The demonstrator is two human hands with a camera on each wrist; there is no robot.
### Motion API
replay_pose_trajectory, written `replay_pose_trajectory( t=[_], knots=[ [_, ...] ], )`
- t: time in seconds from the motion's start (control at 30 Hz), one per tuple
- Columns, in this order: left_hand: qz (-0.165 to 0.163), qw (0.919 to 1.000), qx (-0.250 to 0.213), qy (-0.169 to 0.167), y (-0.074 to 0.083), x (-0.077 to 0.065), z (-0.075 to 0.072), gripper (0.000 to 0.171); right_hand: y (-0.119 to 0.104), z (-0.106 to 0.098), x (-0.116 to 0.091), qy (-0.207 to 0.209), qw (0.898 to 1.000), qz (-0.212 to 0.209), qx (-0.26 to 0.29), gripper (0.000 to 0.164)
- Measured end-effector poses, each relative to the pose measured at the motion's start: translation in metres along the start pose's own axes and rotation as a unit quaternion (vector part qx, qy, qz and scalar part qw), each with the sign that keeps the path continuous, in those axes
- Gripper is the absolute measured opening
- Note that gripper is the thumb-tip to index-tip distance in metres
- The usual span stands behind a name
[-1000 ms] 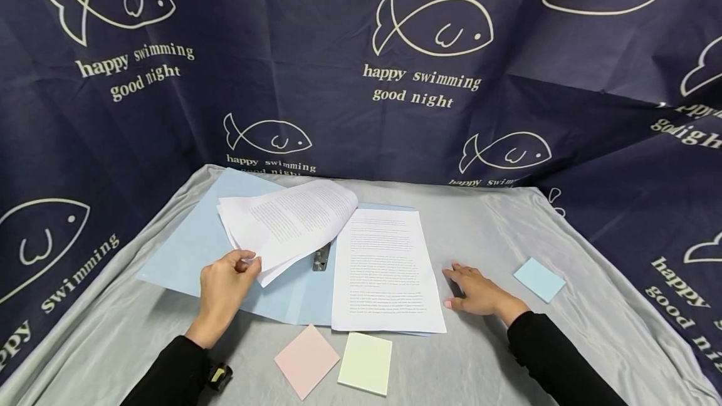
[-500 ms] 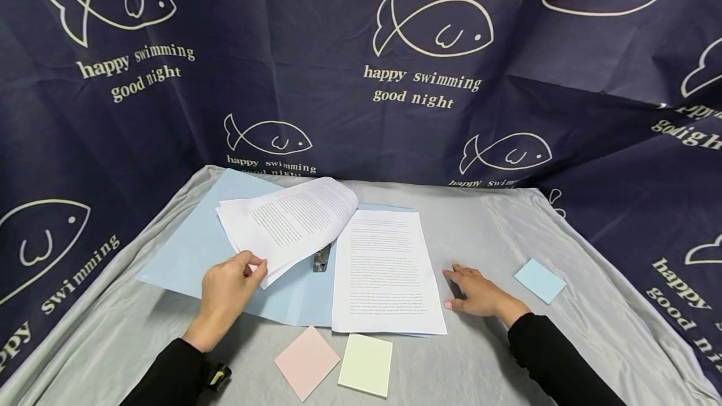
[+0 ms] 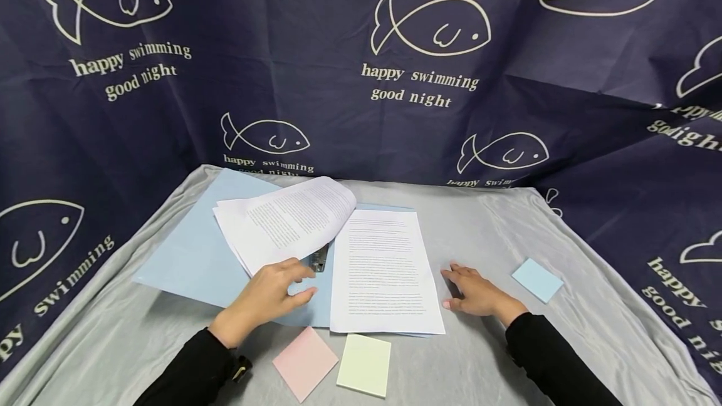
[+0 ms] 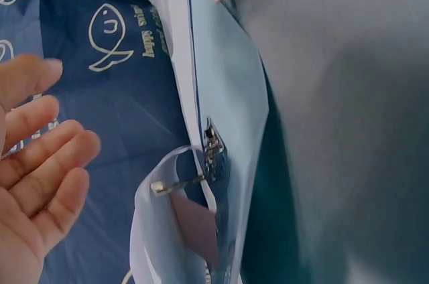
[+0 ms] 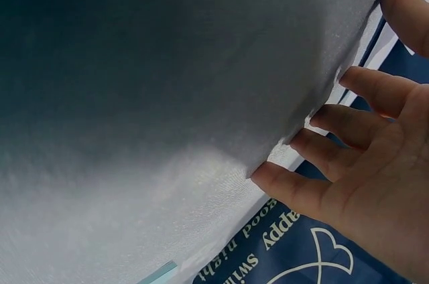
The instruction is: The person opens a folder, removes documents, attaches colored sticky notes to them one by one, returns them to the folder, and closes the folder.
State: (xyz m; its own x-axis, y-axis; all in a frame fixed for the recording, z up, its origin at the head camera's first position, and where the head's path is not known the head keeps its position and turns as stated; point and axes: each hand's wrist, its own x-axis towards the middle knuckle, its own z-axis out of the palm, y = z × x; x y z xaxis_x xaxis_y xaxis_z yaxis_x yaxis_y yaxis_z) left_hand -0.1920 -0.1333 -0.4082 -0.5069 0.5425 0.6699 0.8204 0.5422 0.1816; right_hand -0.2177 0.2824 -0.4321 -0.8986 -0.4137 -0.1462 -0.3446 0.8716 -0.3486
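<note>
A light blue folder (image 3: 186,249) lies spread on the table, with a metal clip (image 3: 319,259) near its spine. Several printed sheets (image 3: 282,221) are turned over to the left and curl upward at the spine. A flat printed page (image 3: 383,281) lies on the folder's right side. My left hand (image 3: 261,296) hovers over the folder's lower part, just left of the clip, fingers loosely bent and holding nothing; the left wrist view also shows the fingers (image 4: 60,157) apart from the paper. To the right of the page, my right hand (image 3: 476,293) rests its fingertips on the tablecloth.
A pink sticky-note pad (image 3: 305,363) and a pale green pad (image 3: 364,365) lie in front of the folder. A light blue pad (image 3: 538,280) is right of my right hand. Behind the grey tablecloth (image 3: 474,230) hangs a dark blue fish-print curtain (image 3: 338,80).
My left hand has let go of the turned sheets' lower corner and moved right toward the clip. The sheets stay folded over to the left. My right hand keeps its place.
</note>
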Motion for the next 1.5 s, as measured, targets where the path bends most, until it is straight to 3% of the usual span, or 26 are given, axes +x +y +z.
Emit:
replay_pose_trajectory(
  t=[0.13, 0.27, 0.47, 0.63, 0.8, 0.97, 1.23, 1.5],
  knots=[
    [-0.014, 0.9975, -0.005, -0.069, 0.004, 0.002, 0.004, 0.024, -0.001, 0.001, 0.001, 0.001, 1.0, -0.001, 0.0, 0.069],
    [-0.036, 0.9891, -0.013, -0.142, 0.007, 0.002, 0.01, 0.033, -0.001, 0.001, 0.001, 0.004, 1.0, -0.003, -0.003, 0.068],
    [-0.066, 0.9655, -0.02, -0.251, 0.013, 0.001, 0.019, 0.051, 0.0, 0.002, 0.001, 0.006, 1.0, -0.002, -0.003, 0.068],
    [-0.09, 0.9456, -0.029, -0.311, 0.014, -0.002, 0.025, 0.058, -0.001, 0.002, 0.001, 0.005, 1.0, -0.001, -0.003, 0.068],
    [-0.11, 0.9343, -0.05, -0.335, 0.013, -0.003, 0.028, 0.063, -0.002, 0.0, 0.0, 0.005, 1.0, 0.001, -0.003, 0.069],
    [-0.123, 0.9283, -0.062, -0.345, 0.012, -0.003, 0.029, 0.066, -0.001, 0.0, 0.0, 0.004, 1.0, 0.005, -0.005, 0.069],
    [-0.125, 0.9266, -0.066, -0.348, 0.013, -0.003, 0.03, 0.068, 0.001, -0.002, 0.0, 0.008, 1.0, 0.003, 0.003, 0.069],
    [-0.125, 0.9247, -0.067, -0.353, 0.012, -0.004, 0.028, 0.067, 0.015, -0.026, -0.011, 0.055, 0.998, -0.027, 0.009, 0.068]
  ],
)
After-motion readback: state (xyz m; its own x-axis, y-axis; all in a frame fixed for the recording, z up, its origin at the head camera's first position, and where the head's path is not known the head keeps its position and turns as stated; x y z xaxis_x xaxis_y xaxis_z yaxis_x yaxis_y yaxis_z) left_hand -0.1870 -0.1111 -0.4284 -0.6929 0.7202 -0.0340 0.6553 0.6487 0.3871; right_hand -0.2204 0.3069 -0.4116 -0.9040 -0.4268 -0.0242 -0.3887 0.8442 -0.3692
